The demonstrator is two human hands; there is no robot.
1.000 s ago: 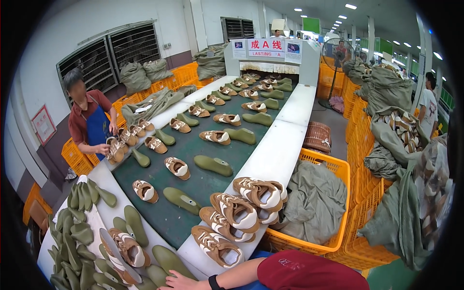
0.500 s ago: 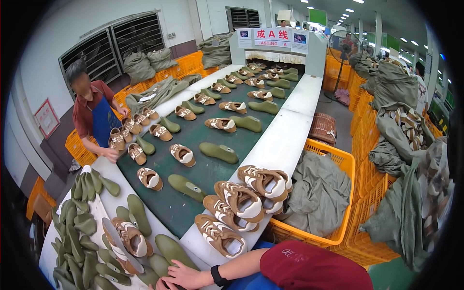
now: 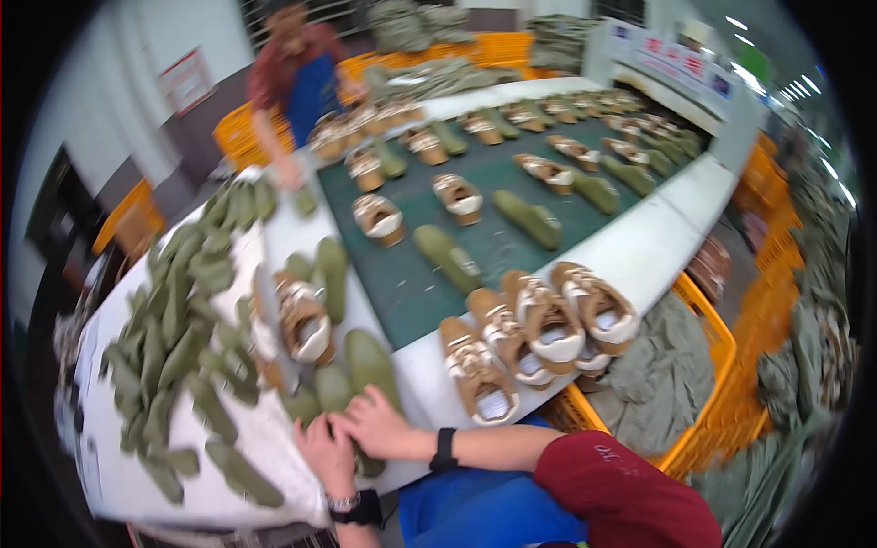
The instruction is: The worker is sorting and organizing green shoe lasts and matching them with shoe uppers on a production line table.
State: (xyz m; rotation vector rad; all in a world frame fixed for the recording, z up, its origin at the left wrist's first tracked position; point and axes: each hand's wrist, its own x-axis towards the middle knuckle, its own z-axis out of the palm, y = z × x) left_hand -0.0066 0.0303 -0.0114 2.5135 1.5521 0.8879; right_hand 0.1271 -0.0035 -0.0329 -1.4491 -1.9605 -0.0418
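Several olive-green shoe lasts lie around my hands at the near end of the white table. My left hand [image 3: 326,454] is closed, its fingers against my right hand. My right hand [image 3: 376,427] curls over a green shoe last [image 3: 369,464], whose end shows below the palm; both hands seem to grip it, though the fingers are slightly blurred. Just beyond my fingers lie more lasts [image 3: 372,361]. A brown-and-white sneaker [image 3: 306,320] stands near them, beside a thin upright plate with another brown shoe [image 3: 265,333] on its other side.
A heap of lasts [image 3: 169,333] covers the table's left. Brown sneakers [image 3: 551,320] crowd the white ledge on the right, above an orange crate [image 3: 722,352] holding grey-green cloth. The green conveyor [image 3: 411,315] carries shoes and lasts. Across it a co-worker [image 3: 306,73] reaches toward a last.
My view has swung left, so the conveyor and sneakers sit farther right. More of my left hand and its wrist now shows. The co-worker's arm reaches down beside a last on the table edge.
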